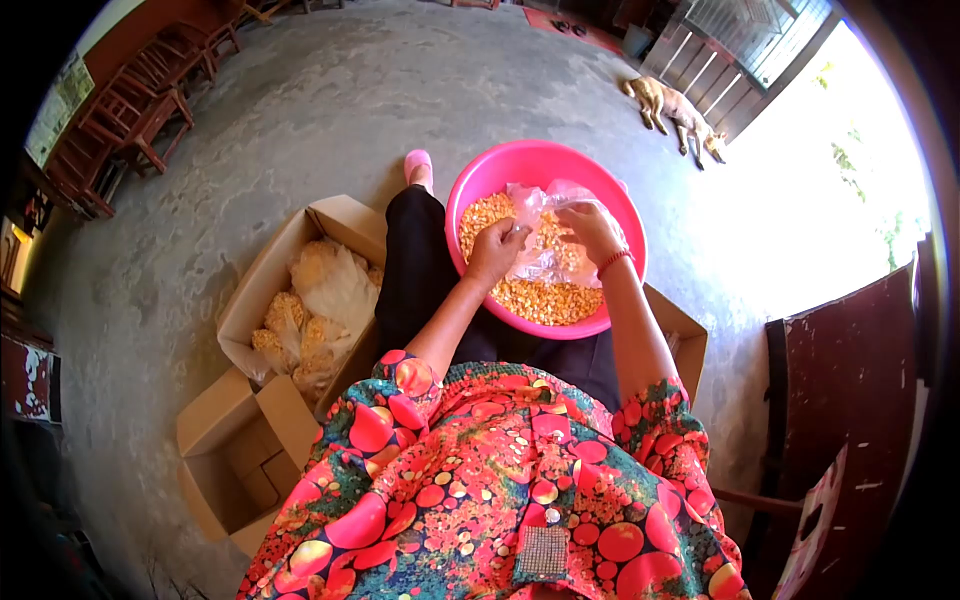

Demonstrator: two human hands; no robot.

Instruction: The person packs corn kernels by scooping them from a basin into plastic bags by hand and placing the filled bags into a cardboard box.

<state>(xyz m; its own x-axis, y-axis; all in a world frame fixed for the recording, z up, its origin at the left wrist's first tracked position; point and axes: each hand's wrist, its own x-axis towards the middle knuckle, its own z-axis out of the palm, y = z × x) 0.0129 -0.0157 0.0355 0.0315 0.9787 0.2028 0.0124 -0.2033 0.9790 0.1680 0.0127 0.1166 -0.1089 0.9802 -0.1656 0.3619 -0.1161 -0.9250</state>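
A pink basin (628,290) rests on my lap, filled with loose yellow-orange corn kernels (545,302). A clear plastic bag (540,265) lies open over the kernels, with some corn in it. My left hand (496,250) pinches the bag's left edge, fingers curled together. On the bag's right side is my right hand (592,232), a red band at its wrist; its fingers are bent over the plastic, and whether they grip it is hard to make out.
Left of my leg stands a cardboard box (245,300) holding corn-filled bags (325,300). Nearer is an open cardboard box (230,450); another box (690,345) shows right of the basin. A dog (672,105) lies on the floor. Wooden chairs (140,110) line the far left.
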